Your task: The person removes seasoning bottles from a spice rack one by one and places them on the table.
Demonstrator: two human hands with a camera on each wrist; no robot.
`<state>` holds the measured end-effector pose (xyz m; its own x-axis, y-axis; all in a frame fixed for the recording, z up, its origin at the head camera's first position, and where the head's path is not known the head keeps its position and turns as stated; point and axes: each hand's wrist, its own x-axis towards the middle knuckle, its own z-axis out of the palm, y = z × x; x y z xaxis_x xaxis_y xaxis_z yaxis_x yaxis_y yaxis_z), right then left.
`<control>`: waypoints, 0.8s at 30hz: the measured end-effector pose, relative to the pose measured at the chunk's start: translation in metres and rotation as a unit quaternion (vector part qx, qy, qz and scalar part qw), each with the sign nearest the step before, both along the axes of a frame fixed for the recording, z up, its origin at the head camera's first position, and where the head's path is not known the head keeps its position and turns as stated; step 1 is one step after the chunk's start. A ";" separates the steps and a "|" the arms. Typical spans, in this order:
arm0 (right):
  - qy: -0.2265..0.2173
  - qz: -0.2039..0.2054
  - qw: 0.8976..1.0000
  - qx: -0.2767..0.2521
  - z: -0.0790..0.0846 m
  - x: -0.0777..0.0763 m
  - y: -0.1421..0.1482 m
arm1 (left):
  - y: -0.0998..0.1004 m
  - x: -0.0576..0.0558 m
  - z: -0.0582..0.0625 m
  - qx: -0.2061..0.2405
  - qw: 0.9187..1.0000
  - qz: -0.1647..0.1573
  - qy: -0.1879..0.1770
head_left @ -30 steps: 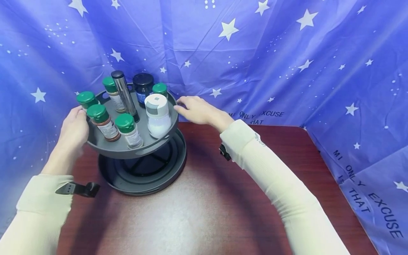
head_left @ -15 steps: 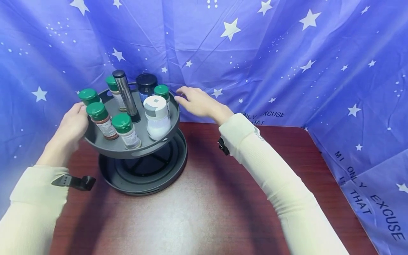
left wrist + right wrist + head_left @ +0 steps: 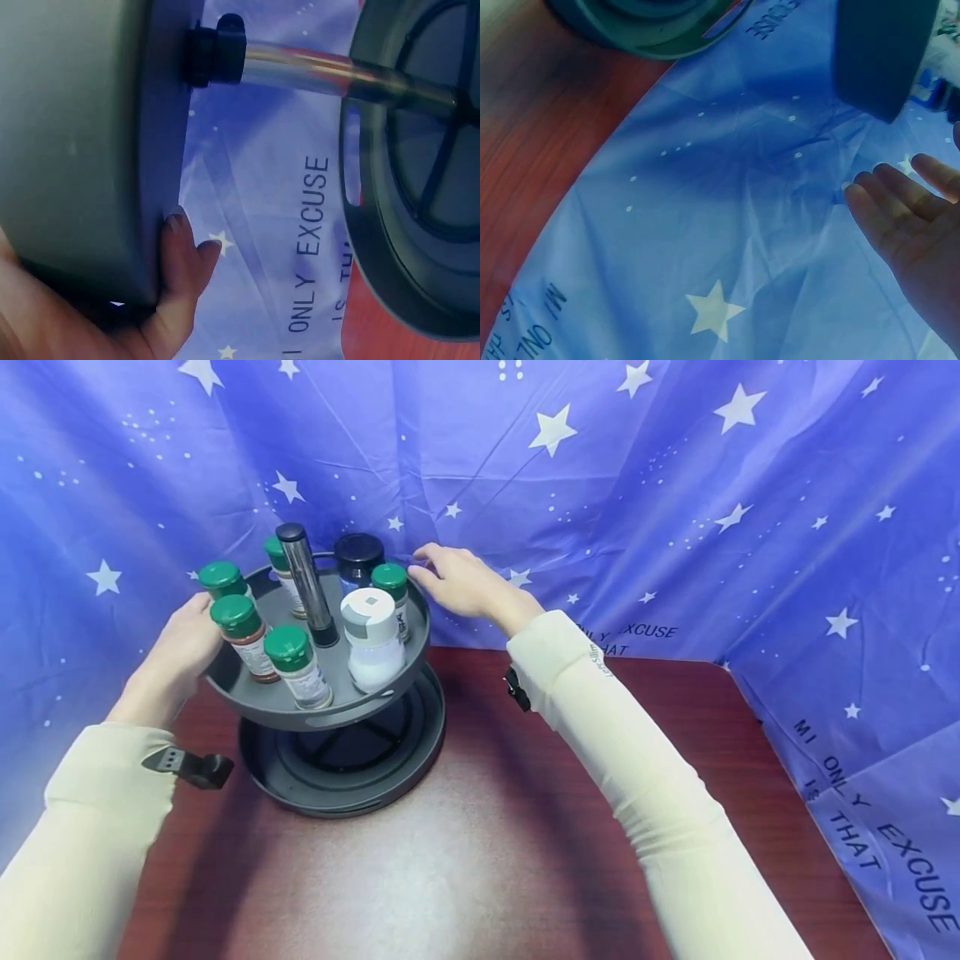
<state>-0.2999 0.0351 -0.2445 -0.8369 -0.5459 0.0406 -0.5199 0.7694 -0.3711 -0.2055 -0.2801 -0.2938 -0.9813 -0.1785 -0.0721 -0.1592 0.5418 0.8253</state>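
Note:
A two-tier dark grey turntable stands on the table, its upper tray (image 3: 262, 710) loaded with jars. My left hand (image 3: 183, 639) grips the left rim of this tray; the left wrist view shows the fingers (image 3: 180, 255) bent up against its underside. Behind the right rim, my right hand (image 3: 465, 583) is held out with fingers extended, holding nothing. In the right wrist view its fingers lie just off the tray's edge. Green-lidded spice jars (image 3: 300, 681), a white shaker (image 3: 375, 656) and a black-lidded jar (image 3: 360, 552) stand around the metal post (image 3: 307, 581).
Below is the lower tray (image 3: 341, 806), resting on the reddish-brown wooden table (image 3: 570, 827). A blue curtain (image 3: 480, 468) with white stars hangs close behind the turntable and along both sides.
The upper tray has turned slightly: its front jars have shifted left, its back jars right. My left hand has moved a little farther back, and my right hand has drawn up away from the rim.

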 end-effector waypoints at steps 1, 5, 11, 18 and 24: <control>-0.002 -0.003 1.000 0.000 -0.001 -0.001 0.001 | 0.000 -0.001 -0.001 -0.006 1.000 -0.003 0.001; -0.006 -0.009 1.000 0.002 0.002 -0.006 0.001 | -0.001 -0.003 -0.002 -0.027 1.000 -0.005 0.008; 0.013 0.006 1.000 0.009 0.022 -0.008 -0.014 | -0.002 -0.006 -0.001 -0.032 0.999 0.001 0.011; -0.010 0.009 0.999 0.034 0.045 0.001 -0.043 | -0.003 -0.006 -0.003 -0.024 0.999 0.018 0.022; -0.029 0.018 0.997 0.073 0.048 0.007 -0.061 | -0.006 -0.009 -0.007 -0.020 1.000 0.015 0.017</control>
